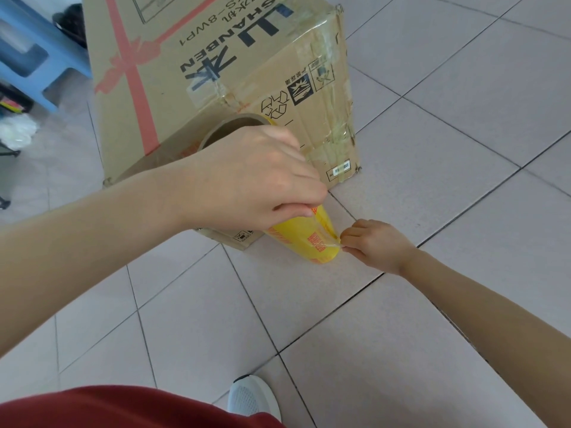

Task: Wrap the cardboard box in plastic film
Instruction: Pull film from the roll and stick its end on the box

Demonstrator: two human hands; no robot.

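We see the cardboard box (216, 72) standing on the tiled floor (448, 143) in the upper middle of the frame. Old tape shows on it, but no fresh film as far as we can tell. Just in front of its near corner the roll of plastic film (304, 239) stands roughly upright, yellow, with its brown core open at the top. The left hand (256, 180) reaches in from the left edge and curls its grip over the upper part of the roll, we judge to steady it against the pull. The right hand (378, 245), to the lower right of the roll, has its grip closed to a pinch on the film edge (329, 242) at the roll's side. The film is clear, so we cannot be sure how much has lifted free. We judge the step in hand to be freeing the leading end, with the wrapping itself not yet begun. A blue stool (37, 57) sits in the upper left.
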